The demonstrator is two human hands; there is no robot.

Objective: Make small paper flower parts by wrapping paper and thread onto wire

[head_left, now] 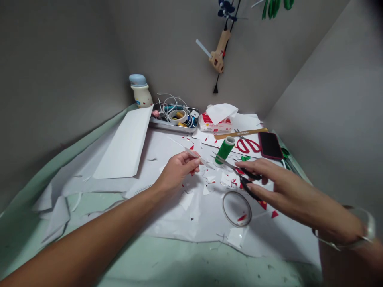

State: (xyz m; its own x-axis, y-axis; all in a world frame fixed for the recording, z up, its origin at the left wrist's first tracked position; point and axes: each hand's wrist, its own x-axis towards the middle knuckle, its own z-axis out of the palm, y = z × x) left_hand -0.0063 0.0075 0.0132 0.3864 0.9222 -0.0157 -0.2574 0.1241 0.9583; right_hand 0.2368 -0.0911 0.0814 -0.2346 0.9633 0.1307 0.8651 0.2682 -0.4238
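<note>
My left hand (pixel 178 169) is closed in a pinch on a thin white paper strip (pixel 196 156) that points up and to the right. My right hand (pixel 279 187) holds black-handled scissors (pixel 239 171), fingers through the loops, and the blades point left toward the strip. Below the scissors lies a clear tape roll (pixel 236 208) with a red scrap inside it. White paper scraps and small red bits are scattered under both hands on white sheets (pixel 167 199).
A green thread spool (pixel 225 150), red scissors (pixel 248 145), a wooden ruler (pixel 241 133) and a dark phone (pixel 270 145) lie behind my hands. A metal tray (pixel 175 124) of cables, a tissue pack (pixel 216 121) and a small bottle (pixel 141 91) stand at the back. A glue gun (pixel 218 54) hangs on the wall.
</note>
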